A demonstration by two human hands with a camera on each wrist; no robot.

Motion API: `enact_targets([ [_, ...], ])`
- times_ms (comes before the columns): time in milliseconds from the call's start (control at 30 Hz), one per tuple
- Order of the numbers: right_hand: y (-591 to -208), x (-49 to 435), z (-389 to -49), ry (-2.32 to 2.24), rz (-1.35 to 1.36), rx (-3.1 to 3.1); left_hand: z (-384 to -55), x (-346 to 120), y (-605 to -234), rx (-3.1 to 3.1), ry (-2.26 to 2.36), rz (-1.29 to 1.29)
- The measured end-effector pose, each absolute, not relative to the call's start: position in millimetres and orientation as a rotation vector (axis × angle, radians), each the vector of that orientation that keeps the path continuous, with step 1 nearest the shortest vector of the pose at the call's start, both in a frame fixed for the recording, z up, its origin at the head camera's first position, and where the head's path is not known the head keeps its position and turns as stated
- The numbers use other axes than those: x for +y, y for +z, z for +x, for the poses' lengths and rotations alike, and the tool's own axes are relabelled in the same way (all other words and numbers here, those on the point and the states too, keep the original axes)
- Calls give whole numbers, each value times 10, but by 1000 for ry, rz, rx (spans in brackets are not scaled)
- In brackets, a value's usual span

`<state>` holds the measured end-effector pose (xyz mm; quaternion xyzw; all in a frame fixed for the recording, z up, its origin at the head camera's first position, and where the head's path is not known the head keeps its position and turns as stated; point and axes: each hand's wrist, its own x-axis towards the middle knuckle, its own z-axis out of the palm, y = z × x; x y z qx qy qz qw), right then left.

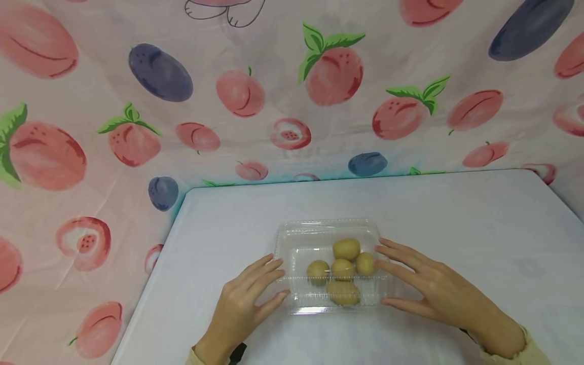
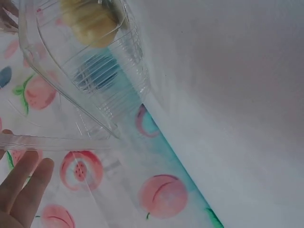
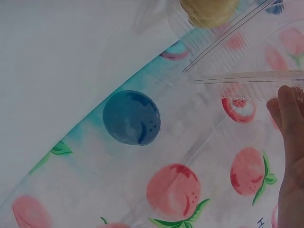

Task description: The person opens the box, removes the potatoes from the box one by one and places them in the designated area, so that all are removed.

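In the head view, a clear, ridged, rectangular plastic container [image 1: 298, 253] rests on the white-covered tabletop [image 1: 465, 228], between the person's two hands. Inside it are five yellowish-brown, rounded, potato-like items [image 1: 343, 269]: one at the back, three across the middle and one towards the front, with the group lying right of the container's centre. The left hand [image 1: 246, 294] is at the container's left side, fingers extended and thumb spread apart, the tips at its edge. The right hand [image 1: 424, 289] is at the opposite side, its fingers long and spread, the tips against or just beside the plastic. Neither hand is curled round anything. Pale yellow sleeves [image 1: 531, 347] show at both wrists. Behind the tabletop hangs a pinkish-white fabric [image 1: 269, 45] printed with red peaches, green leaves and dark blue ovals.

In the left wrist view, clear rims and ridged walls of the container meet at an angle, with a yellowish item visible through the plastic. The left hand's straight fingers overlap a clear rim; firm contact is hard to judge.

In the right wrist view, a corner of the container shows at upper right, one yellowish item above it. The right hand's extended fingertips are at the clear rim.
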<state>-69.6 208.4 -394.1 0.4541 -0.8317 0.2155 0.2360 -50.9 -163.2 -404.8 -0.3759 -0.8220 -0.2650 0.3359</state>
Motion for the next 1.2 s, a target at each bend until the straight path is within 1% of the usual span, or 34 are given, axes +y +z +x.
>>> enact_targets([
  [400, -3916, 2075, -747, 640, 1241, -2257, -577, -1659, -4039, -2164, -863, -984],
  [1200, -3850, 2051, -844, 714, 1228, -2234, -739, -1664, -3976, -2092, -1044, -976],
])
